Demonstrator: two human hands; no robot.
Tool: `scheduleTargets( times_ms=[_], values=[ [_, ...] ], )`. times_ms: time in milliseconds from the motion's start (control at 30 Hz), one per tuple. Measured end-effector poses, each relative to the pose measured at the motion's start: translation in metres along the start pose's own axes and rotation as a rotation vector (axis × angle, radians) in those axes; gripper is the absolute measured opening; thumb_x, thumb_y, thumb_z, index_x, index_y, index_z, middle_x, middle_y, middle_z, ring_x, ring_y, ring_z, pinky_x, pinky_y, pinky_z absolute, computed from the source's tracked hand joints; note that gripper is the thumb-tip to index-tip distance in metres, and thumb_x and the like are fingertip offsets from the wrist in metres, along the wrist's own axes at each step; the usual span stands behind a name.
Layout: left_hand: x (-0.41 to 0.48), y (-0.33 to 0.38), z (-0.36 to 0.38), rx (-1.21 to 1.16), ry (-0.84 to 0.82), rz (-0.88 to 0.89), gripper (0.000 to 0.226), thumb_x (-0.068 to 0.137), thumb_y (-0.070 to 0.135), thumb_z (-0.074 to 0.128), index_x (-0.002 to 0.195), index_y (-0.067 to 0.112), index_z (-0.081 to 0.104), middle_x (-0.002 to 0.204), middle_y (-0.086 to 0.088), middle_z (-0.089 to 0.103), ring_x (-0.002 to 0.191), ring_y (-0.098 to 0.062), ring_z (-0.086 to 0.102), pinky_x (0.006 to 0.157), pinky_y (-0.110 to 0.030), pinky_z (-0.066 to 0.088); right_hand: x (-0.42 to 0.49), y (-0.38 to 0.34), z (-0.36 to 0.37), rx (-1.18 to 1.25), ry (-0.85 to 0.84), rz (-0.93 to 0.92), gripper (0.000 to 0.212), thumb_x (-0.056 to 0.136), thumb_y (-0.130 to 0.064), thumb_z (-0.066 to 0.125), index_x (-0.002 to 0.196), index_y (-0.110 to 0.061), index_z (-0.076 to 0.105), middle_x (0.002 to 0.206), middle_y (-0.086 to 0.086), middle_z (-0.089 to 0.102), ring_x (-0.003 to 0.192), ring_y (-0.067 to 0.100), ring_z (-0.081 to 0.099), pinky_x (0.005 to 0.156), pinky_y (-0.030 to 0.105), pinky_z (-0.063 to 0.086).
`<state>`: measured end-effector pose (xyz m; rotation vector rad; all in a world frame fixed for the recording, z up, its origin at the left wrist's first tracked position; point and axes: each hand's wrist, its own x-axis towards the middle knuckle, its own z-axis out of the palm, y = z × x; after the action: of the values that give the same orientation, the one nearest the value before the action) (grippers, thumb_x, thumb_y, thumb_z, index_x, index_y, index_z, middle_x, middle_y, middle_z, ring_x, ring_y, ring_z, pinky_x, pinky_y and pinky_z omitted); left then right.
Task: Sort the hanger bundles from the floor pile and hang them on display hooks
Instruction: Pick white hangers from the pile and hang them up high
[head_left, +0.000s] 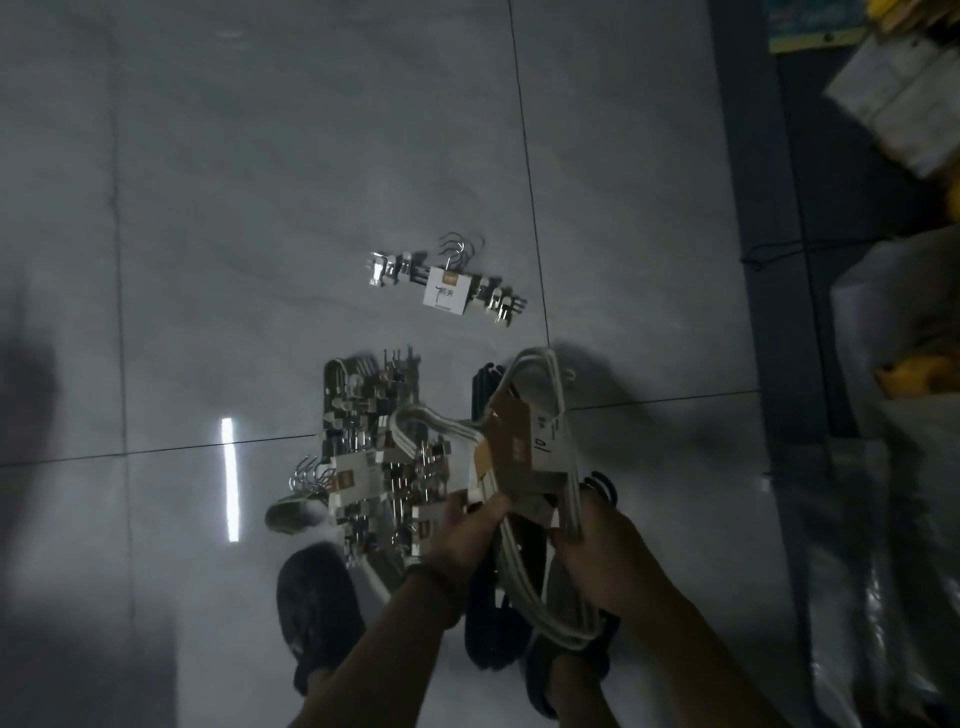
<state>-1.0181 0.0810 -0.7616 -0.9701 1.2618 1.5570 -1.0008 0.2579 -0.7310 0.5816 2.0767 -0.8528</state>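
Note:
I hold a bundle of white hangers (540, 395) with a brown-and-white paper label above the floor. My left hand (467, 530) grips it near the label's lower edge. My right hand (597, 551) grips its right side. Below and to the left lies the floor pile (374, 457) of metal clip-hanger bundles with labels. A single clip-hanger bundle (449, 283) with a white label lies apart, farther out on the floor. Black hangers (493, 623) lie under the held bundle.
The floor is grey glossy tile with dark seams and a bright light reflection (229, 478). My feet in dark shoes (317, 613) stand by the pile. A dark shelf frame (769, 260) with boxes and plastic-wrapped goods (893, 467) runs along the right.

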Motion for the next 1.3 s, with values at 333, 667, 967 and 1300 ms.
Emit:
scheduleTargets(
  times_ms=[333,667,967,1300],
  values=[
    [-0.005,-0.004,0.005,-0.014,0.126,0.095,0.048,0.098,0.061,0.053,0.129,0.025,0.046,0.123,-0.011,0.068,0.105,-0.028,0.072,0.084,-0.047,0.064,-0.024,-0.038,-0.012,0.104,-0.352,-0.143,0.073,0.063,-0.035,0.096,0.128,-0.040,0.060,0.106,-0.026,0.061,0.092,-0.005,0.064,0.079,0.011,0.053],
    [-0.038,-0.003,-0.017,-0.256,0.023,0.015,0.058,0.083,0.046,0.073,0.132,0.028,0.047,0.136,-0.019,0.060,0.111,-0.048,0.070,0.088,-0.065,0.060,-0.070,-0.037,-0.044,0.640,-0.236,-0.045,0.061,0.071,-0.014,0.085,0.127,-0.027,0.065,0.111,-0.004,0.076,0.103,0.016,0.073,0.082,0.036,0.059],
    [-0.175,0.103,0.025,-0.284,0.058,0.237,0.049,0.101,0.041,0.060,0.143,0.030,0.040,0.136,-0.021,0.062,0.113,-0.049,0.068,0.085,-0.062,0.061,-0.223,-0.112,-0.162,0.671,-0.256,-0.273,0.083,0.088,-0.011,0.081,0.148,-0.046,0.035,0.136,-0.037,0.057,0.134,0.000,0.054,0.101,0.017,0.049],
    [-0.411,0.249,0.048,-0.216,-0.365,0.377,0.116,0.056,0.070,0.093,0.152,0.033,0.039,0.138,-0.030,0.062,0.121,-0.055,0.063,0.099,-0.067,0.052,-0.446,-0.253,-0.273,0.637,-0.136,-0.500,0.089,0.085,0.004,0.080,0.156,-0.026,0.036,0.148,0.005,0.059,0.135,0.025,0.058,0.100,0.047,0.055]
  ],
)
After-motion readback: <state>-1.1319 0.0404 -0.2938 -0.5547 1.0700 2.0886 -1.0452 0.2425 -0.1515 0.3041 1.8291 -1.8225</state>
